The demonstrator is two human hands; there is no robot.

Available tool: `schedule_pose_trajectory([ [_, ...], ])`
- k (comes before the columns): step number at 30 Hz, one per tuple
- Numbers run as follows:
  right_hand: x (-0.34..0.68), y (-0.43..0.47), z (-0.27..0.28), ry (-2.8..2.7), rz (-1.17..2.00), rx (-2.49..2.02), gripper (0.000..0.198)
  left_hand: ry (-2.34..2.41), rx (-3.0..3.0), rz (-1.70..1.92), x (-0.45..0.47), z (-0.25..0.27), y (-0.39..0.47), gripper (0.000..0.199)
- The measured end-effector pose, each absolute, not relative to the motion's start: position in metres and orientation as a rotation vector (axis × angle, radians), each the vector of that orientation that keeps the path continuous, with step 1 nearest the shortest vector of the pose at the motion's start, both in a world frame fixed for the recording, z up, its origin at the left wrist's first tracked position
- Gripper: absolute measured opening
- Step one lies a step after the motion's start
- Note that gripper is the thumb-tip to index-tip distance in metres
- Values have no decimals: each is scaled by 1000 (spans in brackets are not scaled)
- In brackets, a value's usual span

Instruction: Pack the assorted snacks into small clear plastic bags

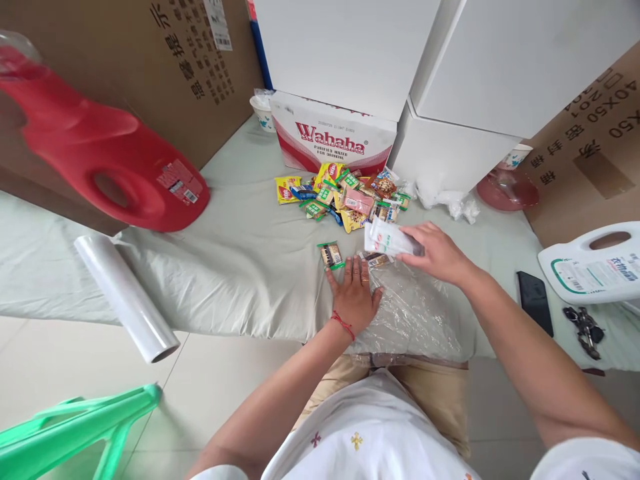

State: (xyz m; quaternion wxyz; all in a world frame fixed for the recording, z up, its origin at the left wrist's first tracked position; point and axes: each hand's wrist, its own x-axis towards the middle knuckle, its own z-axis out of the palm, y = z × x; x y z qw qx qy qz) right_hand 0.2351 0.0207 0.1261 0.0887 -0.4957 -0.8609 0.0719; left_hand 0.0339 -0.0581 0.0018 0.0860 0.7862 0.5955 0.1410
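Observation:
My left hand (354,293) lies flat with fingers spread on a clear plastic bag (415,313) on the cloth. Just beyond its fingertips is a small green-edged snack packet (330,255). My right hand (437,252) grips a white packet with red and green print (386,238), holding it above the bag. Under that packet another dark-and-clear snack packet (376,259) is partly covered. A heap of mixed snack packets (357,201), yellow, green, pink and blue, lies farther back.
Behind the heap stands a Wahaha water carton (335,137). At left are a red jug (115,147) and a roll of clear film (127,300). A phone (535,302), keys (585,330) and a white detergent bottle (595,263) lie at right. A green stool (85,427) stands below.

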Motion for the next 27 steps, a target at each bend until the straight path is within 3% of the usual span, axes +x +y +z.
schedule_pose_trajectory([
  [5,274,-48,87,-2547,445,-1460,51,1744,2326,480,31,3,-54,63],
  [13,265,-73,52,-2478,454,-1555,52,1711,2171,587,23,-2,-47,58],
  [27,255,-64,45,-2480,591,-1479,58,1760,2339,224,28,7,-46,60],
])
